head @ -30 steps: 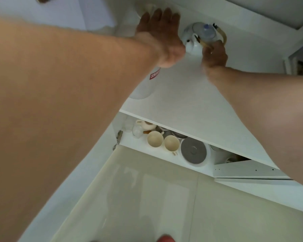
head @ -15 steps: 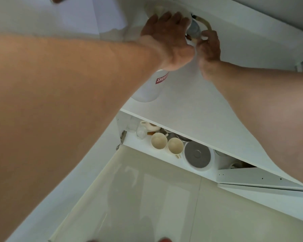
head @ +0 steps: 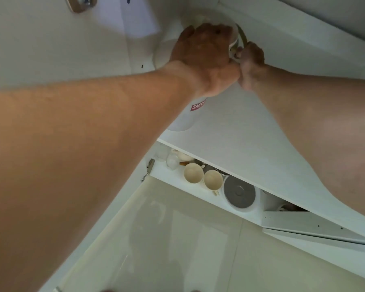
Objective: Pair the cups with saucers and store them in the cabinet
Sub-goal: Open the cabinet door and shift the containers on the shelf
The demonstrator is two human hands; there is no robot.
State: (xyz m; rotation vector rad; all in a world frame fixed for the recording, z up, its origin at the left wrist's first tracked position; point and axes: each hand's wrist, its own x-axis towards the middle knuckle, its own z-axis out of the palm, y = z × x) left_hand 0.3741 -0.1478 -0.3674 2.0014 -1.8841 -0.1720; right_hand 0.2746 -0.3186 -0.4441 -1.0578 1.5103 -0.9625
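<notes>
Both of my arms reach up into the cabinet's upper shelf (head: 230, 123). My left hand (head: 202, 53) lies over a white teapot (head: 233, 42), its fingers bent round the body and hiding most of it. My right hand (head: 251, 62) pinches the teapot's curved tan handle (head: 243, 36) from the right. On the lower shelf (head: 177, 182), two cream cups (head: 193, 172) (head: 213, 179) stand side by side with their mouths up.
A white container with a red label (head: 185, 116) stands on the upper shelf under my left wrist. The lower shelf also holds a grey round lid (head: 239, 191), a small cream jug (head: 183, 157) and a glass (head: 172, 162). The open cabinet door (head: 51, 49) is on the left.
My right hand has carried the teapot left and deeper into the shelf. My left hand went from flat with straight fingers to lying over the teapot.
</notes>
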